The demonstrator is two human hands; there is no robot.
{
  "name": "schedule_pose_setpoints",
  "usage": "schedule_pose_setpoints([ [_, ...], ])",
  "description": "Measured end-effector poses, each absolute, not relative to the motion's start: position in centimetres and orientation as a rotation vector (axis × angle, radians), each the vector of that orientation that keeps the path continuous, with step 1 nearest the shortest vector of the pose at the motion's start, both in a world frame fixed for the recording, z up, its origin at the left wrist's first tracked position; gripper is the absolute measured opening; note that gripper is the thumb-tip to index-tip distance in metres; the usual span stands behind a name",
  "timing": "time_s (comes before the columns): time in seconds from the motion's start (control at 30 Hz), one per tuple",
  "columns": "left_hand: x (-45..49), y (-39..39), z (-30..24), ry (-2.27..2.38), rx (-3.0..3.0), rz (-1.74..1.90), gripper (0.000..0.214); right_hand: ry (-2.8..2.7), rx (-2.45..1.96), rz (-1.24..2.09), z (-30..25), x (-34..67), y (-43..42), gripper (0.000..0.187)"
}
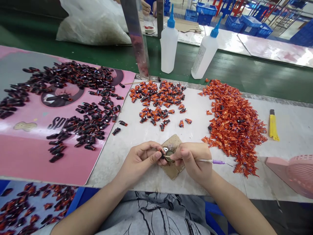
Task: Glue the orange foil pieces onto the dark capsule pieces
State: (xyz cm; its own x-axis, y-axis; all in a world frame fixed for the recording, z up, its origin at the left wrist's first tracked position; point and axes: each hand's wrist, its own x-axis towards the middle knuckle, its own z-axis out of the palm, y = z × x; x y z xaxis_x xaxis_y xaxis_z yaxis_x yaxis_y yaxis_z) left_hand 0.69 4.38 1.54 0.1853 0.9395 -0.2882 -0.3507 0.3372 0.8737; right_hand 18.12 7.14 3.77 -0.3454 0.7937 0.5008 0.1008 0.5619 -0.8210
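Observation:
My left hand [146, 155] pinches a small black part [162, 154] with an orange edge between thumb and fingers. My right hand [193, 158] grips a thin stick [204, 160] like a pen; a purple piece with a needle sits on its rear end. The stick's front tip meets the black part. Beneath both hands lies a piece of brown cardboard [172, 174] with a dark wet-looking round patch on it. Beyond them is a pile of mixed orange and black parts [156, 112]. To the right spreads a big heap of orange pieces [234, 124].
Many black parts [83, 76] cover a pink printed sheet [70, 164] at left. Two white squeeze bottles [169, 49] stand behind a metal post [137, 39]. A yellow cutter [272, 125] and a pink fan [293, 173] are at right. A blue-rimmed tray [74, 204] of parts sits lower left.

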Motion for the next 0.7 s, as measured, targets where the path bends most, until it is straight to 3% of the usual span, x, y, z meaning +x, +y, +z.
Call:
schedule_pose_setpoints([
  [0.5, 0.62, 4.21, 1.89, 0.971, 0.795, 1.084, 0.030, -1.782, -0.687, 0.794, 3.95, 18.59, 7.13, 0.055],
  [0.7, 0.53, 4.22, 1.73, 0.995, 0.817, 1.117, 0.025, -2.119, -0.861, 0.696, 4.02, 18.72, 7.85, 0.058],
])
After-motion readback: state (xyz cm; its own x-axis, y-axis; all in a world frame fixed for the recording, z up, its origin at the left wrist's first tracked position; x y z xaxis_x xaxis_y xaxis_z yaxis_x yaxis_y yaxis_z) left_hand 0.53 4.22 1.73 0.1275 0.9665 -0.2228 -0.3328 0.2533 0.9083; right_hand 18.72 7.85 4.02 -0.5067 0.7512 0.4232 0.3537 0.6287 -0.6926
